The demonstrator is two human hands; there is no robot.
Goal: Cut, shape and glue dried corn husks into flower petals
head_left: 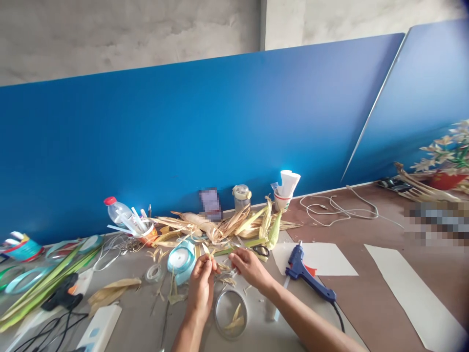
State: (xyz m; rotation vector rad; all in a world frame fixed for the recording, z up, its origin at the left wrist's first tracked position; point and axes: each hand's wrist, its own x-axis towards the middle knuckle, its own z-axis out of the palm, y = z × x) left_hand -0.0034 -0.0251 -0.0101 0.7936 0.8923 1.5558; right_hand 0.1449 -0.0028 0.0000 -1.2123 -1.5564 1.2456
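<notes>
My left hand (201,281) is closed in a pinch, with a small piece of pale dried corn husk showing at the fingertips. Just to its right, my right hand (251,266) is also closed, thumb against forefinger; whatever it may hold is too small to make out. Below the hands stands a round clear dish (246,313) with a few cut husk pieces (235,320) in it. Behind them lies a heap of dried corn husks (198,224). A roll of light blue ribbon (181,258) is left of the hands, and black-handled scissors (261,251) lie behind the right one.
A blue glue gun (311,276) rests on white paper (339,259) at the right. Behind stand a paper cup (283,200), a lidded jar (242,197) and a plastic bottle (119,211). Long green leaves (47,286), a power strip (100,327) and cables occupy the left.
</notes>
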